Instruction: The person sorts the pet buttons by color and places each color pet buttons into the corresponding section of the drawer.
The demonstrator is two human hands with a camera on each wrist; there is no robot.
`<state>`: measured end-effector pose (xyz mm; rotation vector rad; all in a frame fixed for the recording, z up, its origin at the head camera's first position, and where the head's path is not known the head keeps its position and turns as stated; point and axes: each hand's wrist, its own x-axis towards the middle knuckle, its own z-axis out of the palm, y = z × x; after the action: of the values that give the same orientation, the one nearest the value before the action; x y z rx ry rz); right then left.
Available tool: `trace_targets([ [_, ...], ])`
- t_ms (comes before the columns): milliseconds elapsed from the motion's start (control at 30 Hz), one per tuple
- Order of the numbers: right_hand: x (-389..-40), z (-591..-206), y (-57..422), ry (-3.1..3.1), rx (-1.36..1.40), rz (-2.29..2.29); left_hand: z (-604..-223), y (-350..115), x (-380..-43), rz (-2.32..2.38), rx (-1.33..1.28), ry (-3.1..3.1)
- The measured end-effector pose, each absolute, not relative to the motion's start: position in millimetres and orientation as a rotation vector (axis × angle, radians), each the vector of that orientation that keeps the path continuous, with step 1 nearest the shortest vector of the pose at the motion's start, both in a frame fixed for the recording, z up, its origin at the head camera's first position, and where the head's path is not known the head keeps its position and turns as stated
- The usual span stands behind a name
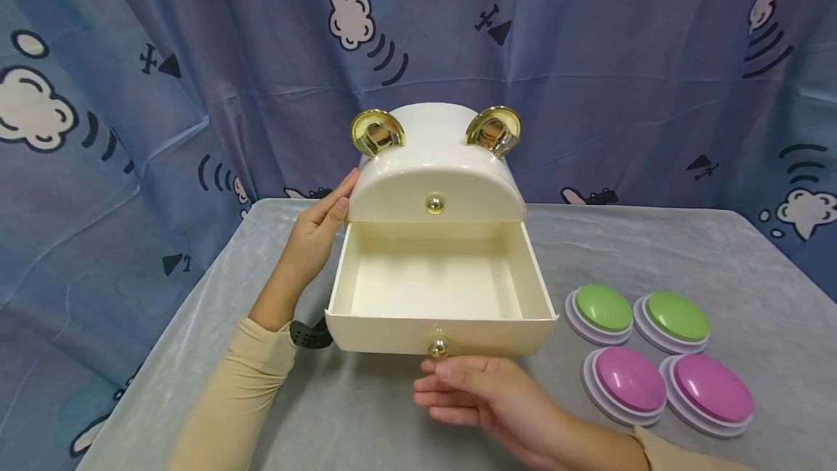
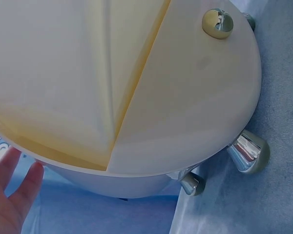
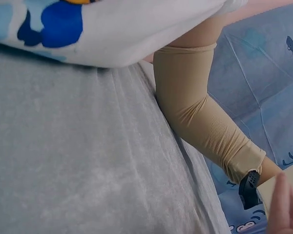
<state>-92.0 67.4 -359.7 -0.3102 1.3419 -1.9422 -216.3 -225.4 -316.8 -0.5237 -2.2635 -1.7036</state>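
Note:
A glossy white box (image 1: pixel 439 166) with a rounded top and two flared gold fittings stands in the head view, its lower drawer (image 1: pixel 366 334) pulled out, with nothing inside. A gold knob (image 1: pixel 438 347) sits on the drawer front; another is on the half-round front above. My left hand (image 1: pixel 317 235) rests with straight fingers against the box's left side; its fingers (image 2: pixel 27 190) also show beside the box's rim in the left wrist view. Just below the drawer knob is my right hand (image 1: pixel 480 391), fingers relaxed, holding nothing. In the right wrist view that hand (image 3: pixel 283 209) is blurred.
To the right of the box lie two green dome buttons (image 1: pixel 603 307) and two pink ones (image 1: pixel 631 379) on pale round bases. Grey cloth covers the table (image 1: pixel 327 413). A blue patterned curtain (image 1: pixel 425 35) hangs behind it.

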Motion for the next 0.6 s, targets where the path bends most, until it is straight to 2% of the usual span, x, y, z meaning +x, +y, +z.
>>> trace_targets([
  [233,-81.2,-343.3,86.2,1.361,-0.609,-1.953,-317.4,-226.7,-215.1,-1.706,-0.513,-2.266],
  [400,-78.7,-325.8,119.6,1.54,-0.748,-2.055,-317.8,-226.6,-215.3,-1.707,-0.525,-2.264],
  [600,-86.4,-309.3,160.1,1.888,-0.597,-2.214,-317.0,-225.6,-215.5,-1.715,-0.531,-2.251],
])
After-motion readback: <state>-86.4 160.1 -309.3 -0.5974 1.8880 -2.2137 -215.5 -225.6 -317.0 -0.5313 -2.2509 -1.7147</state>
